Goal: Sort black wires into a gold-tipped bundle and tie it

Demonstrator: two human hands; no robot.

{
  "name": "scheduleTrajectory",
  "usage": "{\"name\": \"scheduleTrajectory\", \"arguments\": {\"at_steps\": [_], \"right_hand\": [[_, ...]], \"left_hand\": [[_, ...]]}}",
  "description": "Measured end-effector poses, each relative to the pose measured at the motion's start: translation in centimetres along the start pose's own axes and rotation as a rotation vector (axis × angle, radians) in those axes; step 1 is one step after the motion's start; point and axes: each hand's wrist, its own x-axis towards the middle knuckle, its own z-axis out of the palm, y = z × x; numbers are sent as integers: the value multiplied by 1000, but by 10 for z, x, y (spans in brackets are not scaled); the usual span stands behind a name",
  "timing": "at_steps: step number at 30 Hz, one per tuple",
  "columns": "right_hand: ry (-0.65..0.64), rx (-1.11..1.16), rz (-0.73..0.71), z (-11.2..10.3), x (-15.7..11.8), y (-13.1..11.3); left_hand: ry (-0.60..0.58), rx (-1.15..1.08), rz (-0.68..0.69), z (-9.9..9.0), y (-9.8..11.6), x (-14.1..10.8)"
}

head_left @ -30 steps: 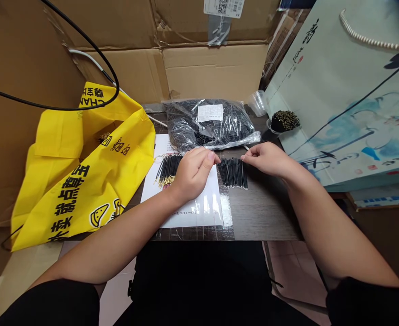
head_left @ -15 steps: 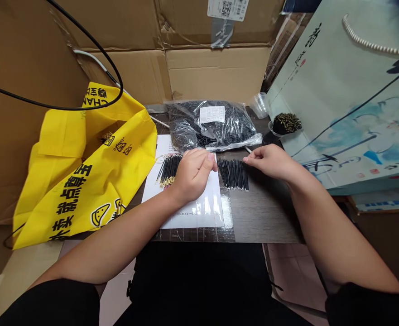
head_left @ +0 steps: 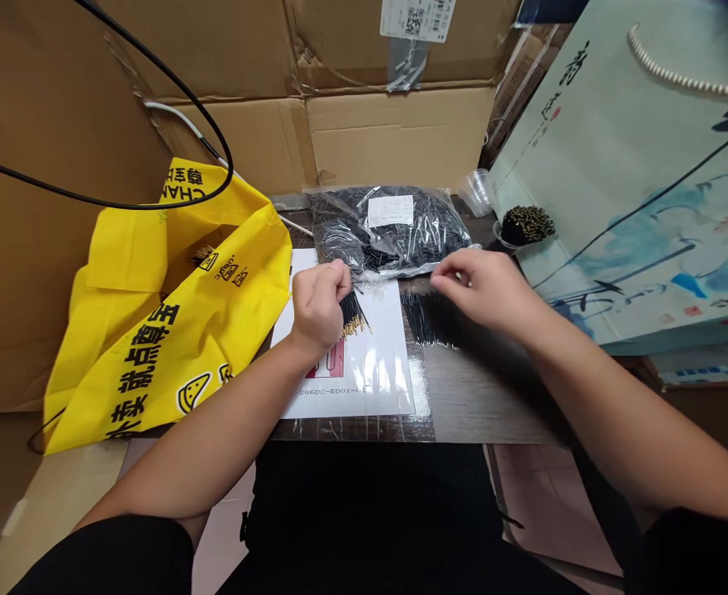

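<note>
left hand (head_left: 319,307): fingers curled tight, closed over one small bundle of thin black pins (head_left: 354,316) with gold tips, its upper ends hidden by the hand, above a glossy white printed sheet (head_left: 388,364). right hand (head_left: 484,289): fingers loosely curved and parted, nothing visible in their hold, just above a flat, dense row of black pins (head_left: 430,321) on the dark wood-grain tabletop (head_left: 493,405); contact cannot be told, pins too many to count. behind: one clear plastic bag (head_left: 339,235) packed with small black pieces, white-labelled; one crumpled yellow fabric bag (head_left: 153,347); one clear plastic cup (head_left: 476,192); one ink-painted paper gift bag (head_left: 636,182), cut off by the frame edge.
</note>
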Motion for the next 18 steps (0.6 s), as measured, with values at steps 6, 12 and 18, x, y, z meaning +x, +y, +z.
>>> {"name": "scheduleTrajectory", "arguments": {"at_steps": [6,12,18], "right_hand": [[-425,-299,-43,34,11,-77],[-563,-330,-49,49,19,-104],[-529,-381,-114,54,19,-103]], "left_hand": [[33,6,9,-5,-6,6],[17,-17,-12,-7,-7,6],[-49,23,12,-6,-7,4]]}}
